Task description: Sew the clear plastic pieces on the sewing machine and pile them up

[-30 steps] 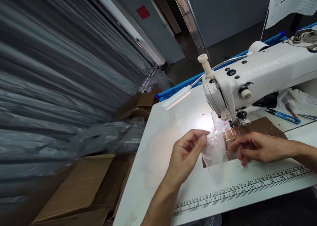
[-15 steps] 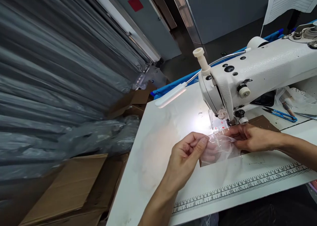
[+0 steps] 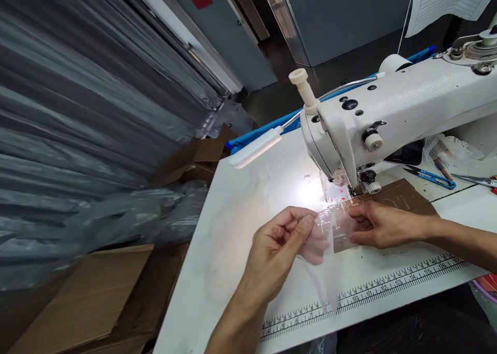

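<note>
A piece of sheer, translucent fabric (image 3: 328,235) stretches between my two hands in front of the sewing machine's presser foot (image 3: 354,190). My left hand (image 3: 277,253) pinches its left edge between thumb and index finger; the other fingers show through the material. At the right, my right hand (image 3: 388,224) has its thumb and fingers bent together on the fabric, close below the needle area. The exact grip of its fingertips is partly hidden. Beneath that hand lies a brown board (image 3: 407,196), flat on the white table (image 3: 248,224).
The white sewing machine (image 3: 419,103) spans the right side. A lamp (image 3: 256,148) lights the tabletop. Blue thread snips (image 3: 433,178) lie at the right. A printed ruler (image 3: 361,294) follows the front edge. Cardboard boxes (image 3: 89,292) and plastic-covered racks (image 3: 97,111) stand left.
The brown board has shifted rightward, with more of it showing behind my right hand. The fabric now hangs flatter and spreads down toward the ruler. The view has turned slightly.
</note>
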Tool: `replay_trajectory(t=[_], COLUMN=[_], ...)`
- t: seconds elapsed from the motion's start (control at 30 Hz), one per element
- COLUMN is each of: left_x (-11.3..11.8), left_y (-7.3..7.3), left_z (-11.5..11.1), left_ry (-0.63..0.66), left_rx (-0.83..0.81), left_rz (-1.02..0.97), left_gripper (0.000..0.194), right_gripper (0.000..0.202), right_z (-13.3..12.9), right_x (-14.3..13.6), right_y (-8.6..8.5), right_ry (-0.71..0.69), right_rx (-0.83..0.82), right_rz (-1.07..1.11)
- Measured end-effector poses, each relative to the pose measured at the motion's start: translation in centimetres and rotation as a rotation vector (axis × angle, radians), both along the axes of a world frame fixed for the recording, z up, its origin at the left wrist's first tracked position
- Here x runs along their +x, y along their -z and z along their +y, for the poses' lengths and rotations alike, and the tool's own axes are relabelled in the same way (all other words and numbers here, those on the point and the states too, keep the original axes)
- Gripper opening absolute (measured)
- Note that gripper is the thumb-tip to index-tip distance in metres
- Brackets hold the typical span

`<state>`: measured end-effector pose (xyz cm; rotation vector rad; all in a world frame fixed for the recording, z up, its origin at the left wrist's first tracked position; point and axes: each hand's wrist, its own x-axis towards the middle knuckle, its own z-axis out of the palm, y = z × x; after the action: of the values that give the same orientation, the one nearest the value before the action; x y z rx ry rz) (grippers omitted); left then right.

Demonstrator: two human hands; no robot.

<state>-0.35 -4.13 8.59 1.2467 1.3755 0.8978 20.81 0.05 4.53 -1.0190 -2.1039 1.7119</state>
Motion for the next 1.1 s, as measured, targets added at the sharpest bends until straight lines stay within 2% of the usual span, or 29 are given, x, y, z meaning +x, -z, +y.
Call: replay_trajectory(t=[0.1, 0.23, 0.37, 0.43, 0.5, 0.57, 0.67, 0.73, 0.83, 0.9, 1.03, 1.1], left_x=[-1.1, -2.1, -2.0, -1.6, -0.9, -0.3, 0.2, 0.1, -0.6, -0.9, -0.2, 0.6], left_y=[-0.2, 0.7, 2.6, 3.8, 5.1, 6.3, 7.7, 8.3, 8.6, 8.5, 8.2, 8.0], left_z=[1.1, 3.8, 6.0, 6.0, 5.5, 4.8, 4.1, 4.3, 5.2, 5.5, 5.0, 4.3], left_ry=[-0.09, -0.078, -0.098, -0.02, 0.19, 0.404, 0.529, 0.563, 0.602, 0.57, 0.36, 0.367], left_rx=[0.081, 0.226, 0.693, 0.91, 1.023, 1.029, 0.923, 0.845, 0.817, 0.878, 1.07, 1.123], left_rz=[0.082, 0.336, 0.814, 0.944, 0.891, 0.793, 0.858, 0.946, 0.959, 0.923, 0.836, 0.802], left_gripper=[0.043, 0.034, 0.023, 0.019, 0.017, 0.018, 0.041, 0.052, 0.053, 0.053, 0.035, 0.028], right_gripper=[0.013, 0.013, 0.017, 0.02, 0.022, 0.024, 0.025, 0.024, 0.02, 0.021, 0.023, 0.023], right_z=[0.4, 1.4, 1.9, 1.9, 1.7, 1.4, 0.6, 0.1, -0.6, -0.7, -0.9, -1.0], right_x=[0.6, 1.1, 0.7, 0.6, 0.6, 0.6, 0.7, 0.7, 0.7, 0.6, 0.4, 0.3], right_y=[0.1, 0.6, 1.6, 2.0, 2.3, 2.5, 2.9, 3.2, 3.7, 3.9, 4.1, 4.1], right_ry=[0.006, 0.239, 0.39, 0.408, 0.401, 0.407, 0.444, 0.439, 0.381, 0.35, 0.317, 0.288], right_rx=[-0.004, 0.156, 0.26, 0.277, 0.31, 0.353, 0.515, 0.631, 0.704, 0.733, 0.787, 0.81], right_rz=[-0.079, -0.189, -0.253, -0.237, -0.238, -0.283, -0.362, -0.372, -0.34, -0.329, -0.323, -0.339])
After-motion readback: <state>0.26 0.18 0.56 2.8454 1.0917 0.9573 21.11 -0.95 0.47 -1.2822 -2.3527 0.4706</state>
